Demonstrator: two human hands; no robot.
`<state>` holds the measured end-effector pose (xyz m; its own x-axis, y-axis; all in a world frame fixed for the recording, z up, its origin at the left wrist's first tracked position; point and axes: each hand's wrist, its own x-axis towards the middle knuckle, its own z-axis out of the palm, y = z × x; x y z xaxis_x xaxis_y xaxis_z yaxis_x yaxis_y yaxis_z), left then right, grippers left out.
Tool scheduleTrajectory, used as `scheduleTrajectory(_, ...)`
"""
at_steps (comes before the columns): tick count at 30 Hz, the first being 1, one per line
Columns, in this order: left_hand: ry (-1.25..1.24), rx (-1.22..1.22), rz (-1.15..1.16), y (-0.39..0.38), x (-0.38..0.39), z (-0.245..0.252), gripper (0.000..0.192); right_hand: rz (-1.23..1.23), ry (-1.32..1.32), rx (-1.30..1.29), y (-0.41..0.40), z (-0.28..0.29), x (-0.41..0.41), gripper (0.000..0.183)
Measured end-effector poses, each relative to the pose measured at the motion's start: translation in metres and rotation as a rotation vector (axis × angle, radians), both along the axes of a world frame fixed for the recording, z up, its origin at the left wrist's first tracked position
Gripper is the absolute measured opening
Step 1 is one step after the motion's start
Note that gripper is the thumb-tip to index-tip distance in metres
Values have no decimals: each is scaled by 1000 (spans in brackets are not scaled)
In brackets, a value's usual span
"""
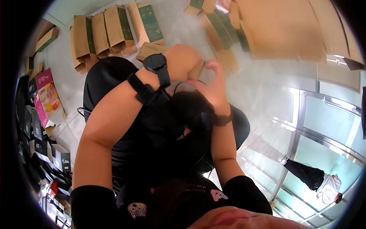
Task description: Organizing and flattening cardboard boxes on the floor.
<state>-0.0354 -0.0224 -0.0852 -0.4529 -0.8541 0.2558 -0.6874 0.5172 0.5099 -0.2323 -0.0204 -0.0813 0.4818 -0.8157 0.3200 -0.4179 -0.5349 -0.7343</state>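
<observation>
A small brown cardboard box (151,51) is held above my knees, slanting away from me. My left hand (183,61), with a black watch (154,63) at its wrist, wraps over the middle of this box and hides much of it. At the box's near end, my right hand (214,84) is blurred, its thumb and fingers spread apart on either side of the end. Whether the right fingertips touch the cardboard cannot be made out. A dark band (222,119) circles the right wrist.
Several brown-and-green cartons (100,34) stand in a row on the tiled floor ahead. Flattened cartons (220,31) and a large cardboard sheet (283,28) lie to the right. Black boxes (61,157) and a pink carton (47,97) line the left. A person (311,177) stands by glass panels.
</observation>
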Motion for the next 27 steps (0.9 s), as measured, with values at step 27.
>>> scheduleTrajectory(27,-217,-534,276,-18,-2,10,29,50,114,235,13,12,17,38)
